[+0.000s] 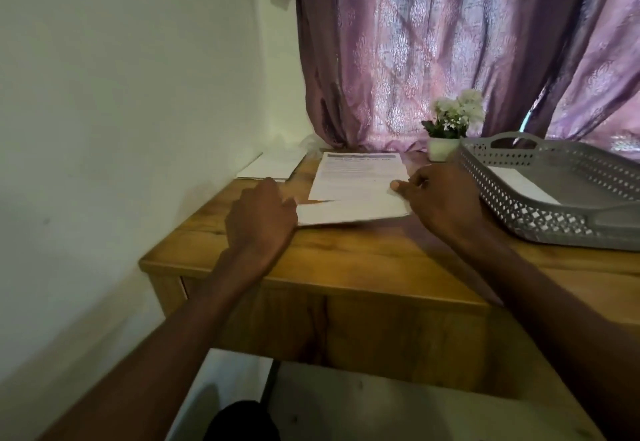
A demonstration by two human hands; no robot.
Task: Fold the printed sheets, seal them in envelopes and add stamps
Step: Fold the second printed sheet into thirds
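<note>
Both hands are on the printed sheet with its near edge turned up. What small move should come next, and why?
Probably bring the lifted near flap further over and press a crease. The printed sheet lies on the desk with its near part already folded up; the left hand holds the flap's left end and the right hand pinches its right edge, so the fold looks begun but not flattened.

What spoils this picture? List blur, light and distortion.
Head view: printed sheet text too soft to read; both hands, left hand and right hand, slightly blurred; backlit curtain leaves the desk dim; wide-angle lens bends the edges.
</note>
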